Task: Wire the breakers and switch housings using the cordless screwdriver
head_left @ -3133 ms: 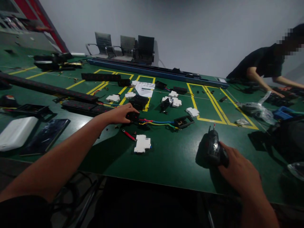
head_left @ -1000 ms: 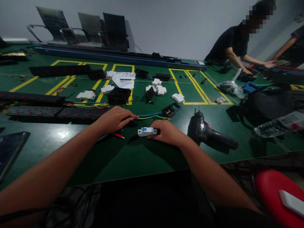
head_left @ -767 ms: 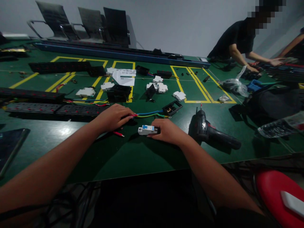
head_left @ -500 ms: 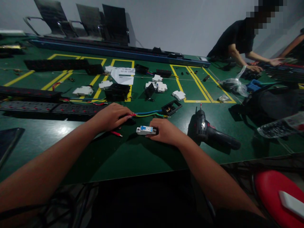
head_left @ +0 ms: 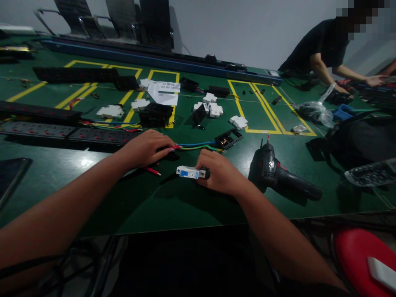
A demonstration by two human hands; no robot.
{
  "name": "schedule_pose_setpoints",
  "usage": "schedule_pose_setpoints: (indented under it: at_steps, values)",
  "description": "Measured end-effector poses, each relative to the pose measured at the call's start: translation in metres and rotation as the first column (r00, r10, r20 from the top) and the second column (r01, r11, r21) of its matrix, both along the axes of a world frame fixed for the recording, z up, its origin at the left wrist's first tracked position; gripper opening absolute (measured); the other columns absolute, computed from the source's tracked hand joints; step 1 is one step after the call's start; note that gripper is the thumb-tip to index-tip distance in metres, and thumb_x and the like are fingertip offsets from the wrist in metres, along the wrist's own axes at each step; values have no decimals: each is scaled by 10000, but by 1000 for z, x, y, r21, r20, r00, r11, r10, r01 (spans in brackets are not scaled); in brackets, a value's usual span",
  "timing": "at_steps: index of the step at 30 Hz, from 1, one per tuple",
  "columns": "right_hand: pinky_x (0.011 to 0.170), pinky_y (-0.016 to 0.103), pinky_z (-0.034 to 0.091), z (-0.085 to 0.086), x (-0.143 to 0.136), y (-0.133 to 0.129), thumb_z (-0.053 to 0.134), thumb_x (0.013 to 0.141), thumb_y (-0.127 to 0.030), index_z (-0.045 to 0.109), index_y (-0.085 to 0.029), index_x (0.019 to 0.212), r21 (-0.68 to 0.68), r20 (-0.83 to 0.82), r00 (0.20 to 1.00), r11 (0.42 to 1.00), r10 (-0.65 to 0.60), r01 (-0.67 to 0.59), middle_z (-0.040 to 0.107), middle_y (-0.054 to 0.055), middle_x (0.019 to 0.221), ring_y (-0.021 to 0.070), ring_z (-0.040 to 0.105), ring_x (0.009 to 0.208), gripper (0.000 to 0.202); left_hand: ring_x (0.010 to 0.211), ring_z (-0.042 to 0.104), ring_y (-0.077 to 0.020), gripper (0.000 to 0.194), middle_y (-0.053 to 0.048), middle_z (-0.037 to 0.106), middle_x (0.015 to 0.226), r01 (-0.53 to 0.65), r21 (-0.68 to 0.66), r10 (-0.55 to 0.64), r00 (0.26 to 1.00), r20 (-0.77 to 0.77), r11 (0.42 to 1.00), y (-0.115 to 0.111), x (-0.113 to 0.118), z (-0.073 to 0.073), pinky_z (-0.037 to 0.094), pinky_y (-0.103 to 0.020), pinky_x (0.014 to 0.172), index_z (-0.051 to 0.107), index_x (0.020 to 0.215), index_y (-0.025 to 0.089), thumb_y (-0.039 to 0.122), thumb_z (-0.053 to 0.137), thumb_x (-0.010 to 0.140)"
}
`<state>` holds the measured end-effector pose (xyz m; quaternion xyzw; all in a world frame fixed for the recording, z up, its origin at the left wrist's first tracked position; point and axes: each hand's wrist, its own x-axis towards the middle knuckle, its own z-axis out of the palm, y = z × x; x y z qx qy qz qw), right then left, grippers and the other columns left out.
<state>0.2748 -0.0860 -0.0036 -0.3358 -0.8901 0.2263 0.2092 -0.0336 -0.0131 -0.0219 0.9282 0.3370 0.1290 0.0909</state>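
Note:
My right hand (head_left: pixel 216 171) grips a white circuit breaker (head_left: pixel 188 172) with a blue switch by its right end, just above the green table. My left hand (head_left: pixel 150 149) is closed at the end of the black socket strip (head_left: pixel 102 135), with the red wire (head_left: pixel 176 147) at its fingertips. Blue and yellow-green wires (head_left: pixel 198 145) run from there to a black frame (head_left: pixel 229 140) with brass parts inside. Below my left hand, a red wire with a bare tip (head_left: pixel 153 170) lies on the table.
A black power drill (head_left: pixel 278 173) lies right of my right hand. Several white breakers (head_left: pixel 213 109), papers (head_left: pixel 163 91) and black strips lie farther back. Another person's arms (head_left: pixel 328 74) reach over the table at the back right, near plastic bags (head_left: pixel 315 111).
My right hand has turned the breaker, so more of its blue-switch face shows. My left hand keeps its place at the wires. The whole view has shifted slightly.

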Motion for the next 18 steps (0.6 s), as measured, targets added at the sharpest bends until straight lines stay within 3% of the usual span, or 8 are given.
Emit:
schedule_pose_setpoints:
  at_steps: [10, 14, 18]
  values:
    - [825, 321, 382, 4, -1, -3, 739, 854, -181, 614, -204, 941, 35, 39, 999, 999, -12, 11, 613, 31, 1011, 175, 545, 941, 154, 1101, 678, -266, 340, -70, 759, 1204, 6, 8, -6, 1000, -8, 1000, 1, 0, -1, 431, -433, 1018, 721, 1211, 232, 432, 480, 1079]
    - [809, 319, 410, 6, 2, -1, 737, 965, -381, 658, -201, 947, -49, 44, 999, 999, 6, -3, 630, 33, 998, 167, 568, 921, 197, 1111, 673, -264, 325, -61, 758, 1201, 14, 11, -14, 1000, -22, 1000, 0, 1, 1, 429, -429, 1009, 708, 1234, 246, 424, 480, 1086]
    - [830, 318, 454, 5, 6, 2, 693, 1011, -382, 716, -210, 1046, -127, 47, 999, 992, -3, 9, 667, 35, 1019, 155, 605, 920, 177, 1067, 677, -255, 318, -52, 759, 1171, -5, 1, 5, 1000, -28, 1000, 0, 1, 1, 423, -438, 1009, 713, 1220, 263, 423, 466, 1099]
